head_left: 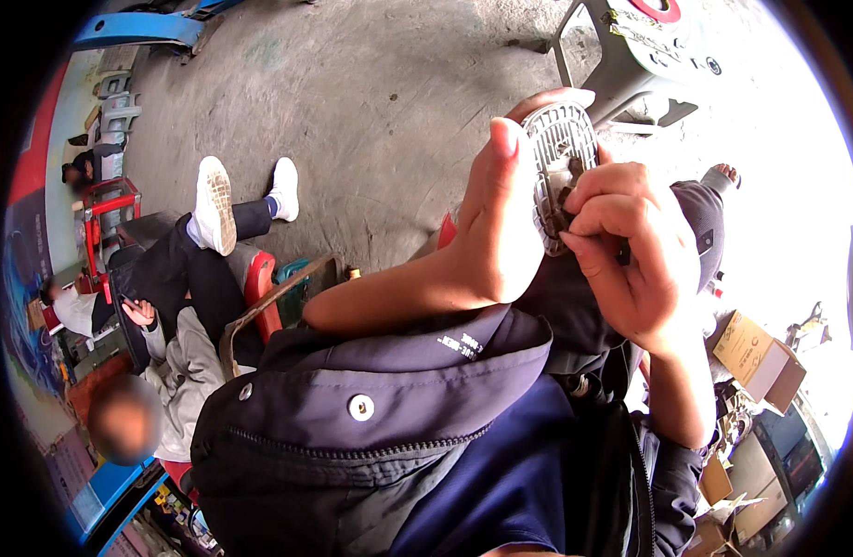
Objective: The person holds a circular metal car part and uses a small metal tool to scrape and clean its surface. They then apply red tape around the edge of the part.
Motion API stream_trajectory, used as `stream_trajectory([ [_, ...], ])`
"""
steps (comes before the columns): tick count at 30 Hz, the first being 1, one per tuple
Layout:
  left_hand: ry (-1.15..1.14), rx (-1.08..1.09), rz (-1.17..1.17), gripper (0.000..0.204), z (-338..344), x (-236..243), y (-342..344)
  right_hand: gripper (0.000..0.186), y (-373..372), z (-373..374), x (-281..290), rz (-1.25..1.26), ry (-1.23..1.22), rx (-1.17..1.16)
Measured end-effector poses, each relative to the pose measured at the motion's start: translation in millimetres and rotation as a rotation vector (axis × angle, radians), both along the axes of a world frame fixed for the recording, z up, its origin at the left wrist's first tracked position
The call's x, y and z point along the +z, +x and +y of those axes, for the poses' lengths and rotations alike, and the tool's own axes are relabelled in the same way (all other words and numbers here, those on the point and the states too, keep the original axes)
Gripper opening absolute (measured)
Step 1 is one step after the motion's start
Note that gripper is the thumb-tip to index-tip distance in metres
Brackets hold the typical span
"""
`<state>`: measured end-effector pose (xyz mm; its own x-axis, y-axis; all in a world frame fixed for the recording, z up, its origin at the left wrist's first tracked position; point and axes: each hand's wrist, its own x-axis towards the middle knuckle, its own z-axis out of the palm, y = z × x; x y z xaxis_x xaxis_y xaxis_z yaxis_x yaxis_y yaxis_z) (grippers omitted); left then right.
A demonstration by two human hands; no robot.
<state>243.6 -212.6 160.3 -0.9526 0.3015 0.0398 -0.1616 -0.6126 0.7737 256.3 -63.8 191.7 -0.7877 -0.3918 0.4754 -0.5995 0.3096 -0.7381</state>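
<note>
An oval grey part with a ribbed, grille-like rim is held up in front of me, tilted on its edge. Its middle is recessed, with small brownish pieces inside. My left hand grips it from the left, thumb along the near side and fingers behind it, partly hidden. Over the part's right side and middle, my right hand has its fingers curled and thumb pressed in. Whatever small thing lies between those fingertips is hidden.
A grey plastic stool bearing a red ring stands ahead on the concrete floor. At left, a seated person in white shoes stretches their legs out. Cardboard boxes and clutter lie at right. Another person's foot shows beyond my right hand.
</note>
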Motion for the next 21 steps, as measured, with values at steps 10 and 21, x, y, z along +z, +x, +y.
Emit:
stream_trajectory([
  [10, 0.053, -0.043, -0.170, 0.067, 4, 2, 2, 0.022, 3, -1, -12, 0.068, -0.051, 0.010],
  [21, 0.089, -0.008, -0.286, 0.077, 3, -3, -6, 0.020, 6, 10, -2, -0.222, -0.129, 0.159],
])
